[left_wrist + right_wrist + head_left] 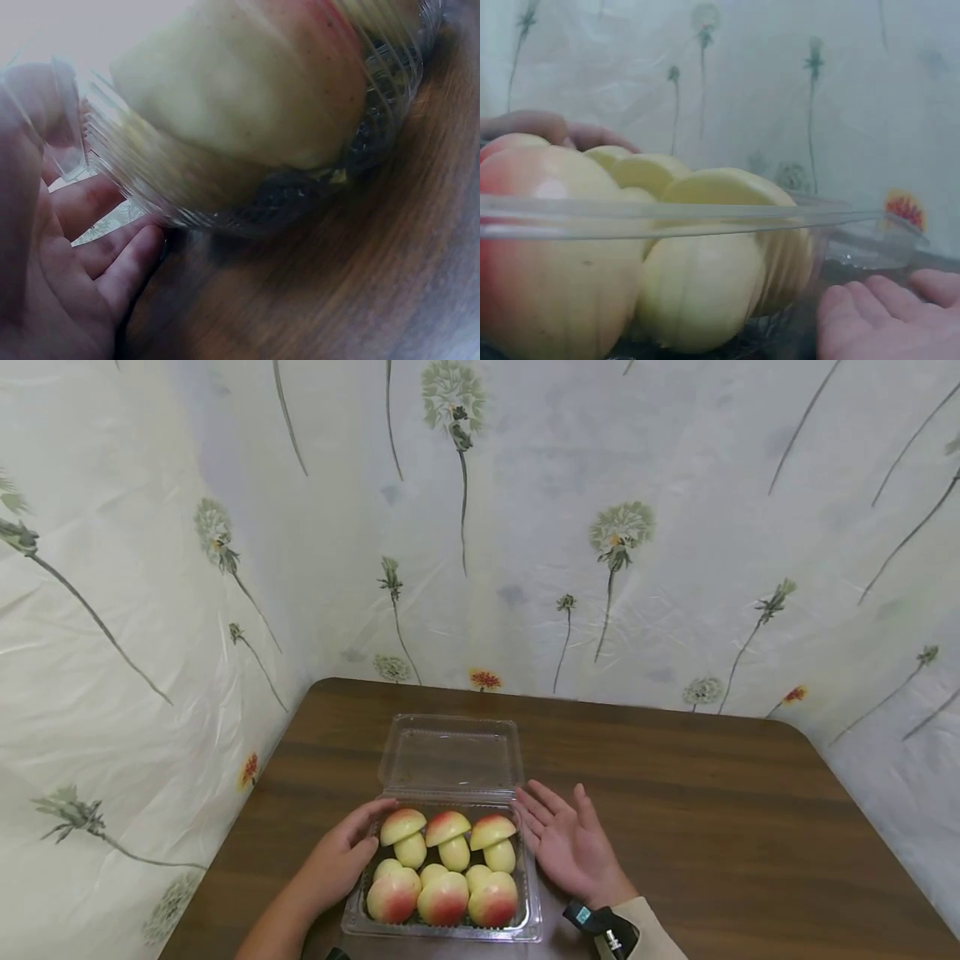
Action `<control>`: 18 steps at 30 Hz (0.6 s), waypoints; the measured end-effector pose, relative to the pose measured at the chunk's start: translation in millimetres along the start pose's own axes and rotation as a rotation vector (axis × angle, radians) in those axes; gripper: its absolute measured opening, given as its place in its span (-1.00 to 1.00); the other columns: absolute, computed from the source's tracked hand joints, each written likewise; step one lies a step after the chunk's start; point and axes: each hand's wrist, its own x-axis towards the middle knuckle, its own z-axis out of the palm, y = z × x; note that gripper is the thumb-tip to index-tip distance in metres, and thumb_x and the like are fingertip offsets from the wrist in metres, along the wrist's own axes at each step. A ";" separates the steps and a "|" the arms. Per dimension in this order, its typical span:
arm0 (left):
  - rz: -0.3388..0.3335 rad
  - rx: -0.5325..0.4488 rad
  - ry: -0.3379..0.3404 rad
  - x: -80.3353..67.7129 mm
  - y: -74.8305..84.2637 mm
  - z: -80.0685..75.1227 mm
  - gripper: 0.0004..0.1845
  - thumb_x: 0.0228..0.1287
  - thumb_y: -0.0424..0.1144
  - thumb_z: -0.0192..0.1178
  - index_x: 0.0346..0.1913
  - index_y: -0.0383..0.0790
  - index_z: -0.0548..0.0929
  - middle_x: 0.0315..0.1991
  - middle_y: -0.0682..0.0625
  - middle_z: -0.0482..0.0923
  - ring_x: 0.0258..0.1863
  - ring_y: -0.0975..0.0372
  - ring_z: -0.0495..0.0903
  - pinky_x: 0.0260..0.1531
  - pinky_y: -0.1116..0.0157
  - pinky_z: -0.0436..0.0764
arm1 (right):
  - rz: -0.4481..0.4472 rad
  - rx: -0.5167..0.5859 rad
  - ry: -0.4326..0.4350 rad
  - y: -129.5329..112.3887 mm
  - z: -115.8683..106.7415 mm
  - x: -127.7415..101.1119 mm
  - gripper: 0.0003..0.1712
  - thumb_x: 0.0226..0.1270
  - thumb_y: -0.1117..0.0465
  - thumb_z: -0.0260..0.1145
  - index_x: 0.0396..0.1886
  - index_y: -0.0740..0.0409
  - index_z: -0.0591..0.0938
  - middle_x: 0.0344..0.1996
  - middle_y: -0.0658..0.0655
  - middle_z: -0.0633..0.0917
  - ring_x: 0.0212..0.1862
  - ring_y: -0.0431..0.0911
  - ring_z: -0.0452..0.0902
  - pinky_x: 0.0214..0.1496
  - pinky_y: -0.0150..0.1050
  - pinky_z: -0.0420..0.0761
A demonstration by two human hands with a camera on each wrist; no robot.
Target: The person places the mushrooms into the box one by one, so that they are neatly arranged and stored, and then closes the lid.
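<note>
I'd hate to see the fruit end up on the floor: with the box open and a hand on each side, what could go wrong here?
1. The lid lies flat open, so nothing holds the piled peach-like pieces in; a tilt or jolt could roll them onto the table.
2. The clear container looks thin; squeezing by the left hand or right hand might buckle it.
3. It sits near the table's front edge, so a pull could tip it off.

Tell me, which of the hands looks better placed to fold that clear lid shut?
Probably the right hand: it lies open beside the container, fingertips near the lid hinge. The left hand rests curled against the container's other wall.
</note>
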 end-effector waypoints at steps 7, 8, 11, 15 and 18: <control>0.007 0.002 -0.006 0.1 -0.4 -0.6 -0.44 0.54 -0.42 -0.04 0.50 0.02 0.46 0.51 -0.01 0.43 0.58 0.00 0.28 0.50 -0.09 0.26 | 0.116 0.200 0.001 -5.1 -6.4 8.7 0.19 0.53 -0.53 -0.26 0.66 0.16 -0.51 0.69 0.17 -0.48 0.70 -0.01 -0.56 0.72 -0.19 -0.20; 0.007 -0.002 -0.008 0.0 -0.5 -0.8 -0.44 0.54 -0.42 -0.04 0.51 0.02 0.45 0.51 -0.01 0.42 0.58 -0.01 0.28 0.51 -0.09 0.26 | 0.121 0.221 -0.002 -5.6 -7.5 10.5 0.20 0.53 -0.53 -0.26 0.66 0.16 -0.52 0.68 0.17 -0.48 0.70 -0.01 -0.57 0.73 -0.18 -0.20; 0.008 -0.014 -0.012 0.1 -1.2 -1.6 -0.44 0.55 -0.42 -0.05 0.51 0.01 0.45 0.52 -0.02 0.41 0.59 -0.03 0.26 0.52 -0.11 0.23 | 0.125 0.267 -0.027 -8.2 -11.5 17.5 0.21 0.53 -0.54 -0.26 0.65 0.17 -0.54 0.68 0.18 -0.48 0.70 -0.01 -0.57 0.73 -0.16 -0.13; 0.012 -0.023 -0.024 0.6 -2.1 -1.9 -0.45 0.57 -0.40 -0.06 0.52 -0.01 0.43 0.53 -0.04 0.40 0.59 -0.05 0.26 0.52 -0.16 0.24 | 0.127 0.321 -0.068 -13.3 -18.0 27.7 0.23 0.52 -0.55 -0.25 0.64 0.18 -0.55 0.68 0.19 -0.48 0.69 0.00 -0.59 0.73 -0.15 -0.08; 0.014 -0.024 -0.030 0.6 -2.3 -2.4 -0.45 0.57 -0.41 -0.07 0.53 -0.02 0.42 0.53 -0.03 0.39 0.59 -0.04 0.25 0.52 -0.15 0.24 | 0.138 0.365 -0.092 -16.2 -20.5 34.6 0.23 0.52 -0.54 -0.22 0.64 0.16 -0.56 0.68 0.18 -0.49 0.69 0.00 -0.61 0.73 -0.17 -0.17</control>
